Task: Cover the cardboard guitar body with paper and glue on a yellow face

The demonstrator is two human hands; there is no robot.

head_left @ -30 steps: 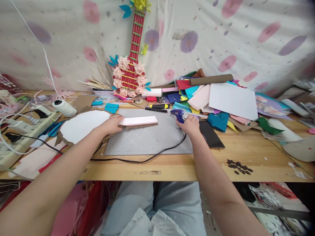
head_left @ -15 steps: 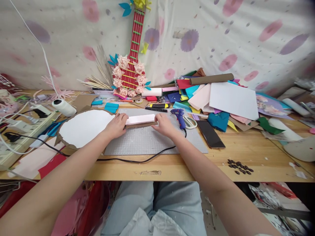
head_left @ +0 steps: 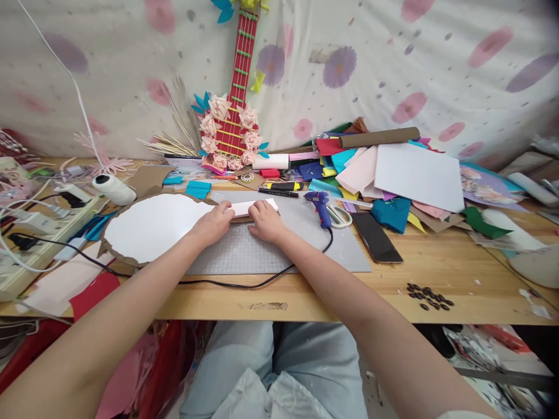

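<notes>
Head view, left hand (head_left: 215, 223) and right hand (head_left: 264, 221) pressing pink strip (head_left: 257, 206)

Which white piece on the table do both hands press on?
The narrow pale strip on the grey cutting mat; left hand and right hand rest on it. The big round white sheet lies beside, untouched.

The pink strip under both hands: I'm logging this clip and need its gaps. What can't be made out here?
- Head view: the pink strip's near end and any joint under it, covered by the left hand and right hand.
- Glue gun: its black cord's far end runs behind the left arm.
- Dark beads: too small to identify.
</notes>
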